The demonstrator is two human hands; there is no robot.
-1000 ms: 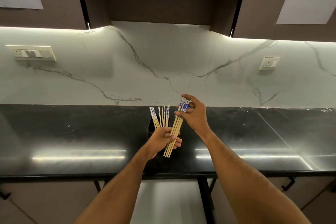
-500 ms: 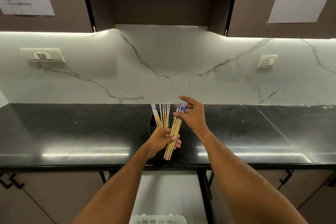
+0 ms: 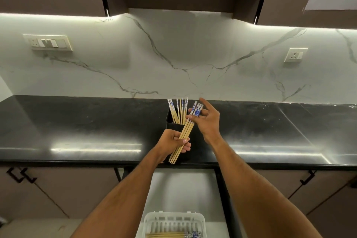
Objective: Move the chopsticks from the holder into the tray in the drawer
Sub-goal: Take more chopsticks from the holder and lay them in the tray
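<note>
A black holder (image 3: 171, 121) stands on the dark countertop (image 3: 96, 127) with several wooden chopsticks (image 3: 178, 111) upright in it, blue-and-white ends up. My left hand (image 3: 174, 144) is closed around the lower part of a bundle of chopsticks (image 3: 186, 131) that leans up to the right in front of the holder. My right hand (image 3: 207, 120) is at the bundle's patterned tops, fingers spread, index finger raised; fingertips touch the tops. Below, a white slotted tray (image 3: 174, 222) lies in the open drawer (image 3: 185, 189), with some chopsticks (image 3: 173, 235) lying flat at its near edge.
A marble backsplash runs behind the counter with a switch plate (image 3: 49, 42) at left and a socket (image 3: 294, 55) at right. Dark wall cabinets hang overhead with paper sheets taped on. Cabinet doors with black handles (image 3: 18, 175) flank the drawer.
My right hand has loosened from the top of the bundle and spread its fingers. The view has tilted down, so the tray in the drawer has come into sight.
</note>
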